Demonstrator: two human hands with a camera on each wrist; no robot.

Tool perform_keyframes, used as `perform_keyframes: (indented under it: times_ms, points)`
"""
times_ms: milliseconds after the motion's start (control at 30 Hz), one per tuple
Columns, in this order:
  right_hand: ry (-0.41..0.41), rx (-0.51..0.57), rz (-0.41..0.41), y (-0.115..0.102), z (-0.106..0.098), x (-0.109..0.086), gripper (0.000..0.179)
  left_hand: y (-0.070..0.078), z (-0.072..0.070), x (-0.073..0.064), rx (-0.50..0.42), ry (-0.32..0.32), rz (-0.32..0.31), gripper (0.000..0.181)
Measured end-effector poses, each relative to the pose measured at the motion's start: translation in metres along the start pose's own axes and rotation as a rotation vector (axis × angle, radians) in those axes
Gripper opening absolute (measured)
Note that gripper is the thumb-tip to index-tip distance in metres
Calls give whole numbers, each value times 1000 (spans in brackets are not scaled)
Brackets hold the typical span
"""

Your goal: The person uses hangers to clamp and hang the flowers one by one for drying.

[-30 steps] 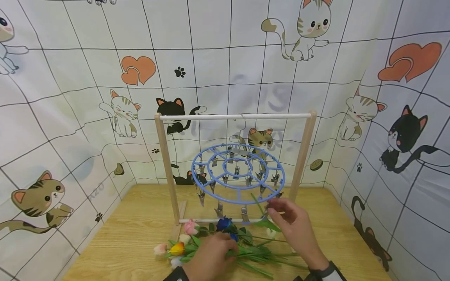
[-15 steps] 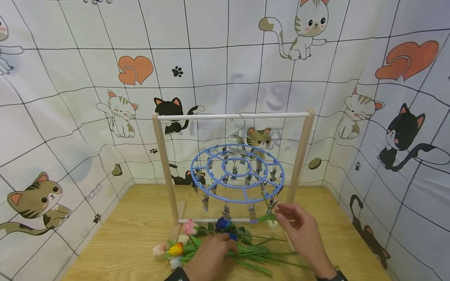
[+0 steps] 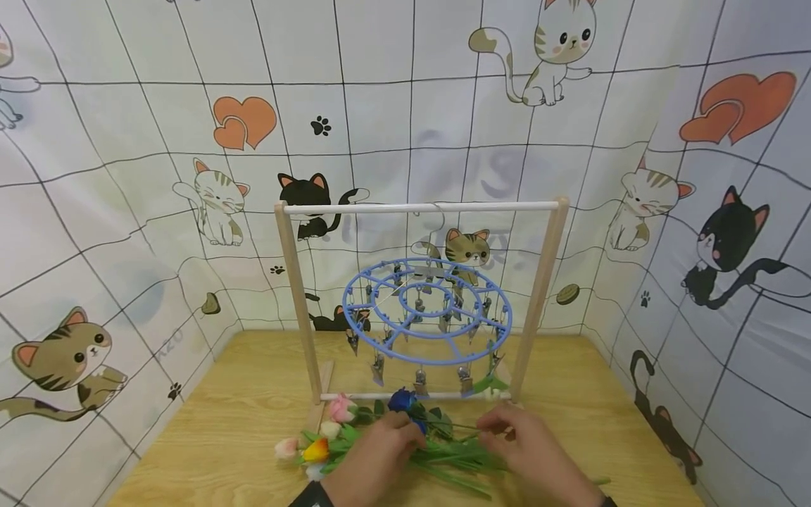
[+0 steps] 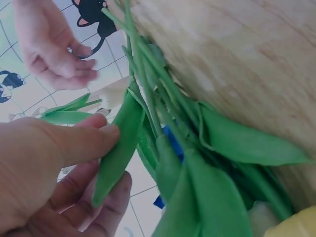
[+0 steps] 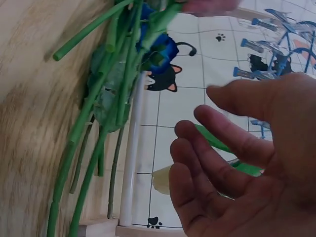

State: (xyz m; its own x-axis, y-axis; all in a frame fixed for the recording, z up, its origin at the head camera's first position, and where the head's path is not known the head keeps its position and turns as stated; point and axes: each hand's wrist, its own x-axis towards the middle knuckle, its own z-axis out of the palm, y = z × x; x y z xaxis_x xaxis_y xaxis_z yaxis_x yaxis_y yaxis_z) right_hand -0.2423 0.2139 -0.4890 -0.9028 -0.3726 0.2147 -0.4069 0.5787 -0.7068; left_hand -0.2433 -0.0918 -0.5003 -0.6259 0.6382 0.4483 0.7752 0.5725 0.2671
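Artificial flowers with green stems (image 3: 453,458) lie in a pile on the table, heads to the left: a pink rose (image 3: 342,408), blue roses (image 3: 402,400), an orange-yellow tulip (image 3: 316,450) and pale ones. My left hand (image 3: 380,447) pinches a green tulip leaf (image 4: 121,143) between thumb and finger. My right hand (image 3: 522,447) is over the stem ends, fingers loosely bent, holding nothing in the right wrist view. Behind it, a pale flower with a green leaf (image 3: 490,384) hangs head down from the blue round clip hanger (image 3: 431,360).
A wooden rack (image 3: 295,303) with a white top bar (image 3: 380,209) carries the hanger by its hook. Several metal clips (image 3: 421,382) dangle from the rings. A cat-patterned sheet (image 3: 380,56) surrounds the wooden table (image 3: 209,422).
My right hand has left the hanging flower and its clip, moving down and left to the stems. The hanger has turned slightly. My left hand stays at the pile.
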Motion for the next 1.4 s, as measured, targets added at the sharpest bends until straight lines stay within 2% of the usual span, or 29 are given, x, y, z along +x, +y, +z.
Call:
perform_keyframes:
  times_ms: [167, 300, 500, 633, 800, 867, 967, 1067, 1267, 1333, 1400]
  points:
    - [-104, -47, -17, 1, 4, 1, 26, 6, -10, 2, -1, 102, 24, 17]
    - [-123, -68, -35, -1, 6, 3, 20, 9, -19, 0, 8, 178, 36, 21]
    - [-135, -8, -31, -3, 2, 2, 8, 8, -29, -4, 39, 258, 24, 25]
    - [-75, 0, -75, -6, 0, 3, 4, 8, -32, -5, 72, 275, 23, 24]
    - [25, -72, -158, -22, -3, 2, 9, 16, -36, -3, 165, 276, 10, 24]
    - [61, -86, -224, -32, -4, 1, 13, 21, -36, -1, 198, 283, 31, 23]
    - [105, -98, -347, -47, -5, 1, 21, 28, -35, 5, 226, 296, 96, 22]
    - [124, -103, -426, -60, -6, 2, 24, 34, -34, 10, 236, 294, 141, 18]
    - [137, -70, -424, -71, -8, 0, 19, 41, -35, 14, 223, 319, 131, 16]
    - [190, -68, -412, -72, -12, -2, 19, 41, -36, 14, 212, 336, 132, 19]
    - [285, -70, -409, -71, -19, -3, 19, 42, -38, 13, 202, 344, 129, 20]
